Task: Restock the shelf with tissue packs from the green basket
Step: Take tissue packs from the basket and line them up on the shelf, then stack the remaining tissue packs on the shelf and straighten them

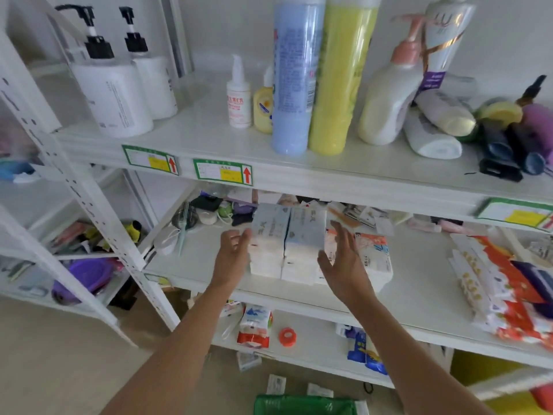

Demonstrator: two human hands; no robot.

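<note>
2 white-blue tissue packs side by side on middle shelf.
Left hand and right hand flank them, both spread, holding nothing; orange-print pack just beyond right hand.

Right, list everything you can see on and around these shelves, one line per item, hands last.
pump bottles: two, white with black pumps, top shelf left
small bottles: two, one white, one yellow, top shelf middle
tall bottles: two, blue and yellow-green, top shelf middle
pink-pump bottle: one, cream, top shelf right
shelf labels: three visible, green-edged with yellow patches, on the shelf edges
tissue packs: two stacks side by side, white and pale blue, middle shelf
red and white packs: several, middle shelf right
orange tape roll: one, lower shelf
green basket: one, floor, partly cut off
left hand: open, touching the left stack
right hand: open, beside the right stack
</note>
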